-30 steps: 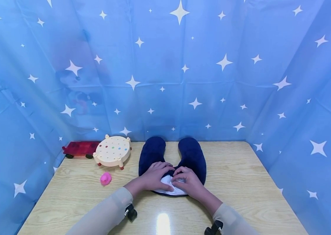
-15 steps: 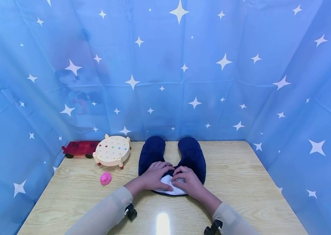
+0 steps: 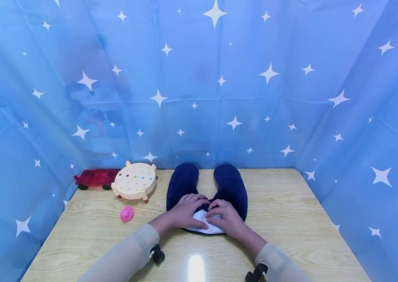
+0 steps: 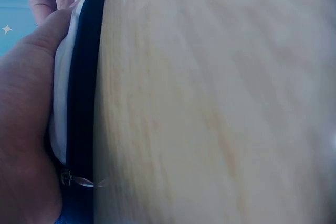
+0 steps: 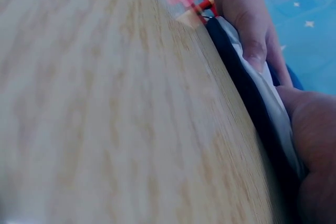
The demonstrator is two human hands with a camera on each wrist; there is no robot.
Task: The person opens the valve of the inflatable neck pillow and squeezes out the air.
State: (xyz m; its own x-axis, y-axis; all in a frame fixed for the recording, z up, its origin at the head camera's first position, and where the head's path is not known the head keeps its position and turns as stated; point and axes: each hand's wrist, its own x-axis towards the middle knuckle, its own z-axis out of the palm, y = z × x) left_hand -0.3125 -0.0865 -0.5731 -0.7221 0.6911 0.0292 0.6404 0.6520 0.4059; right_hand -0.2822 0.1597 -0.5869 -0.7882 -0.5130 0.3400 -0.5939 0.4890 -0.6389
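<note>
A navy U-shaped neck pillow (image 3: 232, 184) lies on the table, its two arms toward the back curtain. Along its near curved end the cover is unzipped, showing a white inner lining (image 3: 200, 216). My left hand (image 3: 186, 211) rests spread over the left of this opening, thumb lying on the white fabric and fingers on the navy cover. From the right, my right hand (image 3: 227, 217) pinches the white lining between bent fingers and thumb. A zipper pull (image 4: 83, 182) hangs at the edge in the left wrist view. What lies beneath my palms is hidden.
At the back left of the wooden table (image 3: 283, 219) stand a red plaid toy cart (image 3: 96, 178) and a round cream pegboard (image 3: 135, 180) on short legs. A pink rubber duck (image 3: 126, 214) sits left of the pillow. Blue star-patterned curtains (image 3: 199, 78) enclose the table on three sides.
</note>
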